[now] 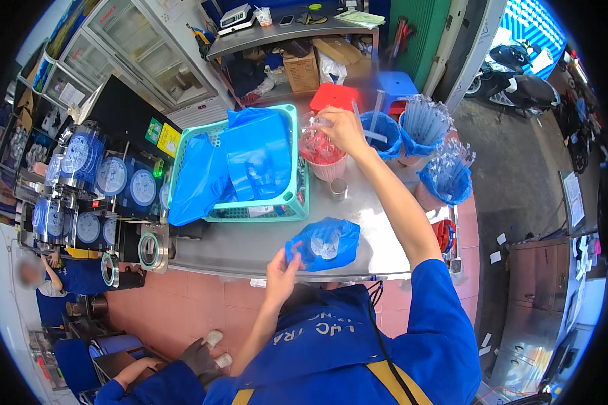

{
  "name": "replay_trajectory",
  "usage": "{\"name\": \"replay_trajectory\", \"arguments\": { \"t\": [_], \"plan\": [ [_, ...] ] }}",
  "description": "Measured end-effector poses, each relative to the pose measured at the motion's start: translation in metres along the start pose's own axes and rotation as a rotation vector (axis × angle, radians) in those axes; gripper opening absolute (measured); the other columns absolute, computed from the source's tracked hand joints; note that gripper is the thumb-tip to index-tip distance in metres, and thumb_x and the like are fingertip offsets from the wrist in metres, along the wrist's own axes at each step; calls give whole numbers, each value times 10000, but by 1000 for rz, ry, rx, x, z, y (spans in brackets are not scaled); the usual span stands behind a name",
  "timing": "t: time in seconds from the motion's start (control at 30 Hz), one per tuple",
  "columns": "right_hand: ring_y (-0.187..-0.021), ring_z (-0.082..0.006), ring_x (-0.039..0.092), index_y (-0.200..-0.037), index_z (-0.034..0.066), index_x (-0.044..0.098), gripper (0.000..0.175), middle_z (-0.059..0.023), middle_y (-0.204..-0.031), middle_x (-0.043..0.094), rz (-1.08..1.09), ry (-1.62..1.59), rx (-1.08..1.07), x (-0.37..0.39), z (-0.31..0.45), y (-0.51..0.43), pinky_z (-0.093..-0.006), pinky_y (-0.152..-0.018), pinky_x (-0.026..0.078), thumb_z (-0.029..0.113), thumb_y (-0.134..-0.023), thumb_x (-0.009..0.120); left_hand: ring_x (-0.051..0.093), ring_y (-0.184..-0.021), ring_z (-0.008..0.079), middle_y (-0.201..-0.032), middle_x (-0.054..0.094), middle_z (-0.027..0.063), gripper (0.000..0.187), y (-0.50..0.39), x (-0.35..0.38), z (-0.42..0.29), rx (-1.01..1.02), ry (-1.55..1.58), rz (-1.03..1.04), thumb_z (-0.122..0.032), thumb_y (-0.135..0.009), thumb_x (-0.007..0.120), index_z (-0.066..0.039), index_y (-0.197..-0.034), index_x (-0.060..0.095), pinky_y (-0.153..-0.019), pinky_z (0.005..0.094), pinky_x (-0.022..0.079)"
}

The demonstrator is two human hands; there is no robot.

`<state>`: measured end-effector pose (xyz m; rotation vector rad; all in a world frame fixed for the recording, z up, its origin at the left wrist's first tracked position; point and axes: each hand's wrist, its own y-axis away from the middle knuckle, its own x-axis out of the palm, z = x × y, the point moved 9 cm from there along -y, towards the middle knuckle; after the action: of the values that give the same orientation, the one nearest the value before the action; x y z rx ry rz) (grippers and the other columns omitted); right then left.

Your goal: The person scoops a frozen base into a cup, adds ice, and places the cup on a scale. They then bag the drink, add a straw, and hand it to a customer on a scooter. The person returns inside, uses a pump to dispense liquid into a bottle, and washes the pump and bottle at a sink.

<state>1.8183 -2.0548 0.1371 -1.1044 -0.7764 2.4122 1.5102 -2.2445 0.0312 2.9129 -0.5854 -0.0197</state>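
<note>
My left hand pinches the near left edge of a blue plastic bag with a white print, just above the steel table. My right hand reaches over a pink slatted bin lined with a red plastic bag. Something translucent shows at its fingertips; whether they grip it is unclear. A small metal cup stands in front of that bin. To the left, a mint-green plastic basket holds large blue plastic bags.
Blue-lined bins hold wrapped straws, more wrapped straws and a few tubes. A cup-sealing machine with printed film stands left. Behind are a red stool and a blue stool. Other people are at the lower left.
</note>
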Motion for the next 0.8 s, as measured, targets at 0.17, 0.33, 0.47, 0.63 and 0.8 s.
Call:
{"name": "replay_trajectory", "arguments": {
  "t": [0.17,0.33,0.47,0.63,0.8],
  "plan": [
    [-900,-323,702,-974,66,764,236,-74,-1001,743,-49,32,-97,-15,16,-9,-416,-767,554,232,-811,802,601,-800,80,-953,655,9,348,-6,6,-5,7,-72,37,-107,-1039,603,16,-1365,598,-765,250,499],
    [-931,-351,701,-1050,70,753,267,-107,-1020,744,34,52,4,-14,33,-31,-441,-797,556,228,-836,779,600,-787,81,-926,658,14,358,-8,4,-3,38,-70,39,-119,-1035,604,13,-1368,599,-753,255,498],
    [-979,-383,695,-1134,111,742,313,-140,-1050,741,285,299,108,30,-13,-24,-484,-855,558,248,-853,763,601,-776,78,-885,658,6,361,-10,6,-3,36,-103,49,-117,-1023,609,3,-1363,611,-752,259,498],
    [-940,-395,712,-1078,156,758,237,-153,-990,748,439,331,236,82,-20,-5,-529,-836,565,219,-851,728,596,-786,81,-867,623,3,344,-6,7,-3,11,-129,59,-72,-1035,598,21,-1366,590,-742,251,494],
    [-921,-383,714,-1040,153,780,196,-163,-992,748,338,308,238,73,-22,1,-522,-829,563,255,-891,702,595,-784,76,-879,637,6,359,-4,3,-1,7,-78,46,-89,-1025,611,20,-1367,595,-757,251,494]
  ]
}}
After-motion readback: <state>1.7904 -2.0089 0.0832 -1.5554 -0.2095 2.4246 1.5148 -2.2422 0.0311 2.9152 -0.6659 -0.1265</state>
